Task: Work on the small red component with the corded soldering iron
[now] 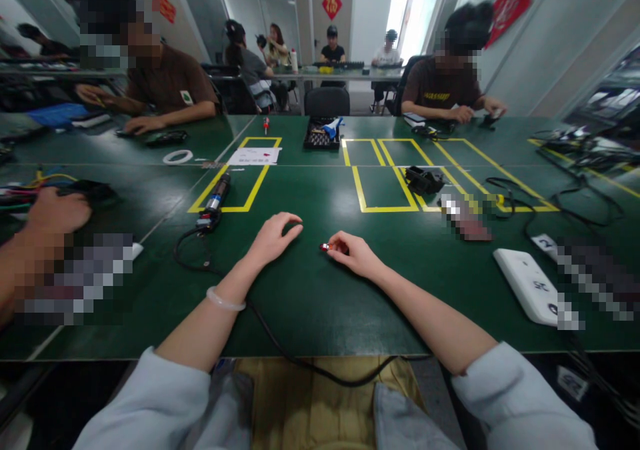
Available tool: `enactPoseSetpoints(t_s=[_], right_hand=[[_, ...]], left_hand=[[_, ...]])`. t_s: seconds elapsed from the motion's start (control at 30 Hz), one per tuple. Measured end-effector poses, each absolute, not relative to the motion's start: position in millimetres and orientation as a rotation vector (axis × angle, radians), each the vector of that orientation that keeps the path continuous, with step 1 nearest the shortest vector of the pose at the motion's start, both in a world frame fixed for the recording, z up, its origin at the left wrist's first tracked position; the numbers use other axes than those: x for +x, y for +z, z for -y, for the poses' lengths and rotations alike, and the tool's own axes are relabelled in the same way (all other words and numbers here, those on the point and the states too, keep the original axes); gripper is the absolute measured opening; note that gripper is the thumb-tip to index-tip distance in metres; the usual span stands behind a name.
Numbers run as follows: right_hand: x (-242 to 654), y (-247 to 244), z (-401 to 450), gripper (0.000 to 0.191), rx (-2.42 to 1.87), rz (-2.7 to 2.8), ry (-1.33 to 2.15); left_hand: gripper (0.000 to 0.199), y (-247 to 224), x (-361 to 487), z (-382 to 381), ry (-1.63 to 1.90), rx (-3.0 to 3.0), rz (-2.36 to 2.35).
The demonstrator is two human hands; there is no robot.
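At the centre of the frame, over the green tabletop (310, 310), I have the right hand (356, 253) pinching a small red-and-white piece (325, 247) between thumb and fingers. The fingertip hold probably suits something so little, leaving its left end exposed; I cannot tell exactly what it is. Left of it, the left hand (274, 240) is half open, thumb apart from the bent fingers, with nothing visible in its grasp.

Left of centre I see what looks like a corded electric screwdriver (215, 195) lying along the left side of a yellow tape outline (257, 189), which I take to mark a tool's place. A paper sheet (255, 156) crosses that outline higher up, perhaps as a label. At upper centre, a black tray (323, 142) gathers loose contents, presumably so they don't scatter. Right of centre, a black part (424, 180) lies by other tape outlines, and a white power bank (525, 285) sits at lower right, apart from the hands.
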State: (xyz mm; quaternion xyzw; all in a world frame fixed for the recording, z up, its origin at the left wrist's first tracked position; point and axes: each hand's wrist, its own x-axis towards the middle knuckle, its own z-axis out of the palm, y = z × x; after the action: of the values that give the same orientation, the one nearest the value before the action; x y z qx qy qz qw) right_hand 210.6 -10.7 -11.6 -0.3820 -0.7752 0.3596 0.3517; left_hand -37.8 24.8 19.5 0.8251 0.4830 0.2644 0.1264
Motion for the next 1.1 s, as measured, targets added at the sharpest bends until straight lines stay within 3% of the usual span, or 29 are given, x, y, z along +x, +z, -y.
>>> enactPoseSetpoints(t_s=[0.13, 0.33, 0.7, 1.1], right_hand=[[210.7, -11.0, 10.6, 0.012, -0.997, 2.011, 0.93], [211.1, -11.3, 11.0, 0.012, -0.973, 2.019, 0.932], [210.4, -12.6, 10.3, 0.013, -0.996, 2.035, 0.93], [208.2, -9.5, 12.4, 0.012, -0.999, 2.025, 0.94]], left_hand=[[0.033, 14.2, -90.0, -50.7, 0.831, 2.395, -2.017], [0.062, 10.2, -155.6, -59.6, 0.541, 1.901, -2.662], [0.062, 14.8, -178.5, -61.9, 0.408, 1.786, -2.592], [0.056, 10.6, -137.6, -55.9, 0.342, 1.975, -2.582]])
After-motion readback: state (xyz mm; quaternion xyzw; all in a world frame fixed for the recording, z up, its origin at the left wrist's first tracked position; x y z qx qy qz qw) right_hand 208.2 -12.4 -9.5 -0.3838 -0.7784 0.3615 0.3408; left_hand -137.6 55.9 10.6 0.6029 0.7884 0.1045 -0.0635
